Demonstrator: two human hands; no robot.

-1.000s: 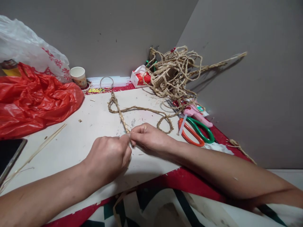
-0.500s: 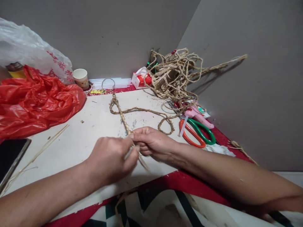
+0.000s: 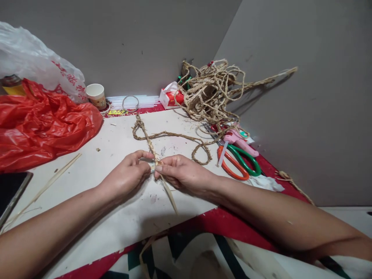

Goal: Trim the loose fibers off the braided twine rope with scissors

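Observation:
A thin plaited straw cord (image 3: 150, 144) runs toward me from a knotted end on the white board. My right hand (image 3: 181, 172) pinches its near end between thumb and fingers, and a loose flat strand (image 3: 169, 195) hangs below that pinch. My left hand (image 3: 128, 172) lies close on the other side, its index finger stretched to the cord and the other fingers curled. Beside the left thumb shows a small pale thing (image 3: 152, 167), too small to name. A darker twisted cord (image 3: 177, 135) curves from the knotted end to a loop on the right.
Orange-and-green-handled scissors (image 3: 235, 164) and a pink glue gun (image 3: 241, 142) lie right, below a heap of straw rope (image 3: 213, 91). Tissue pack (image 3: 171, 96) and paper cup (image 3: 95, 96) stand at the back. Red plastic bag (image 3: 46, 124), phone (image 3: 11, 193) and straw strips (image 3: 55, 178) are left.
My left hand has moved left and up from below the pinch, its index finger now reaching to the cord. My right hand keeps its pinch. The loose strand shows more fully.

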